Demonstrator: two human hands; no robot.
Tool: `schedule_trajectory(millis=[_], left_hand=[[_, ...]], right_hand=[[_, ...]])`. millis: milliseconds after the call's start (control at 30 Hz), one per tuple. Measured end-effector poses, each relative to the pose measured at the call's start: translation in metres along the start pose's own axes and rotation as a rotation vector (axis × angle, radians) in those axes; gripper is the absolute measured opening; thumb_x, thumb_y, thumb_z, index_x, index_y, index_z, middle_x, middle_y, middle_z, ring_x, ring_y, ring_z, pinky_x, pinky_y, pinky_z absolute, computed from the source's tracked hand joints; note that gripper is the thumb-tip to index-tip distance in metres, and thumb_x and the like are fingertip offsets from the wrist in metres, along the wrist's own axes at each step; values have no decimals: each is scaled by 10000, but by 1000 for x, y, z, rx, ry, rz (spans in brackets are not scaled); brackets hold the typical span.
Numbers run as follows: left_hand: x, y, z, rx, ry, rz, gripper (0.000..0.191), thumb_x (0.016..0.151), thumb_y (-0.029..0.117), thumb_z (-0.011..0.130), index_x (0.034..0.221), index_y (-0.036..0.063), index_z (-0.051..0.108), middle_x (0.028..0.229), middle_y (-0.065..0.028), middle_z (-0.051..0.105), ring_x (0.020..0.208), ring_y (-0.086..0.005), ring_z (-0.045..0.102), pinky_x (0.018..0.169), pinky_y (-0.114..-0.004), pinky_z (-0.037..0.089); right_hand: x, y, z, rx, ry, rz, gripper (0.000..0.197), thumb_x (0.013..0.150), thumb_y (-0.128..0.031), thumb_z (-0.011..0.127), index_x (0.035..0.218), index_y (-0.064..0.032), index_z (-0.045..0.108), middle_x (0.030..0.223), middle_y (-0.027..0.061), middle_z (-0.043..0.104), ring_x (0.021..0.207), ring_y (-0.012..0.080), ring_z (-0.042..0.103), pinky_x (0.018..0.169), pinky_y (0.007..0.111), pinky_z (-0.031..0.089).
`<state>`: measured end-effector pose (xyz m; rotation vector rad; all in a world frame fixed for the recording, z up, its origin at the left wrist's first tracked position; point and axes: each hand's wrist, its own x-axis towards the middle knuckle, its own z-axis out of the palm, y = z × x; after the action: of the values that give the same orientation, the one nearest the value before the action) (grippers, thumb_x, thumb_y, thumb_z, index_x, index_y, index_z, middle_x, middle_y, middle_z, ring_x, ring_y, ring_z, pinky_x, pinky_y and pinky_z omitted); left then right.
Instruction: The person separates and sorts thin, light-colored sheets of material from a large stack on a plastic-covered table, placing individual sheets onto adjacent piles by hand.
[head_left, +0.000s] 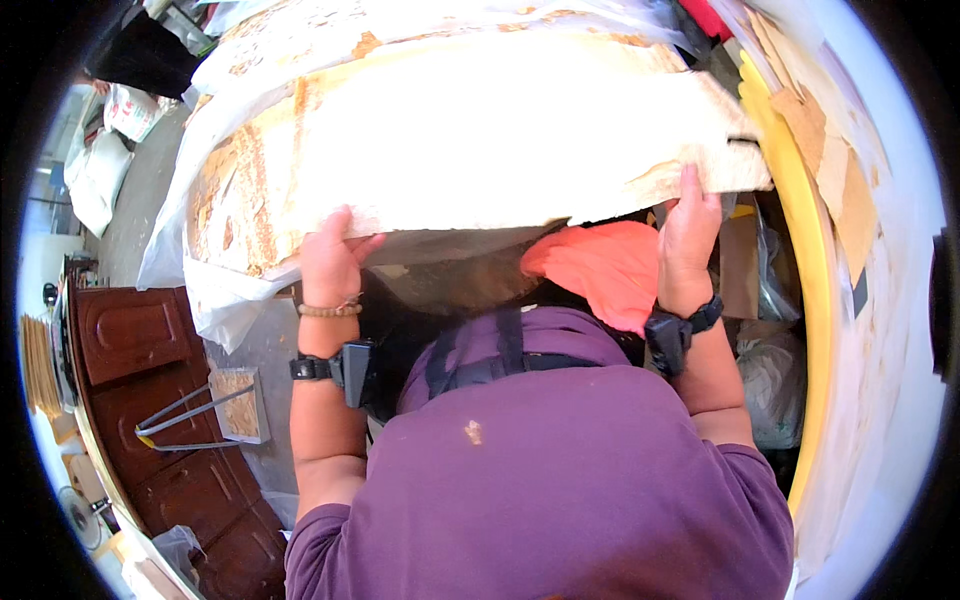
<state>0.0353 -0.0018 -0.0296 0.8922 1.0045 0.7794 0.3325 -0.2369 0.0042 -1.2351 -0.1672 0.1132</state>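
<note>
A wide pale sheet (487, 142), washed out by glare, lies before me with a ragged near edge and a notch at its right end. Its material is hard to tell. My left hand (332, 247) grips the near edge towards the left, thumb on top. Towards the right end, my right hand (691, 217) pinches the same edge, its fingers partly hidden underneath. Beneath the sheet is a worktop with flaky brown scraps (240, 195) and white plastic film (232, 300). An orange-red cloth (600, 262) hangs beside my right wrist.
A yellow curved edge (806, 300) runs down the right, with torn brown pieces (832, 165) on the pale surface beyond. At left stand a dark red panelled door (135, 322) and a small framed board (240, 405). White sacks (101, 180) and a person in dark clothing (146, 56) are farther off.
</note>
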Motion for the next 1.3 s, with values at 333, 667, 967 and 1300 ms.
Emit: schedule_trajectory(millis=[333,667,967,1300], left_hand=[[-9,0,-5,1,-95,22,343,1001,225,520,1159,-67,606,1074,-165,693,909,-246,711,721,-370,624],[-12,10,-10,35,-92,-35,389,967,247,591,1160,-90,605,1024,-159,687,848,-224,694,642,-329,604],[-23,-2,3,-160,16,2,279,948,189,597,1127,-23,627,1030,-92,666,805,-197,675,644,-324,593],[-65,-12,-34,-211,-618,-438,557,1034,487,407,1388,62,475,1180,-102,657,976,-225,664,812,-365,580]], right_hand=[[-97,31,126,-736,-952,-755,410,847,-26,558,1242,-86,654,1249,210,632,1148,393,595,1004,458,464],[-112,52,142,-1003,-1186,-951,422,829,-122,609,1249,-105,641,1289,159,605,1234,340,528,984,459,419],[-119,51,164,-845,-1171,-1095,359,794,-172,651,1136,-65,650,1117,128,632,1106,284,581,890,389,485],[-35,23,82,-714,-1502,-1160,231,765,-121,620,950,-203,731,1030,-20,719,1003,181,673,916,356,507]])
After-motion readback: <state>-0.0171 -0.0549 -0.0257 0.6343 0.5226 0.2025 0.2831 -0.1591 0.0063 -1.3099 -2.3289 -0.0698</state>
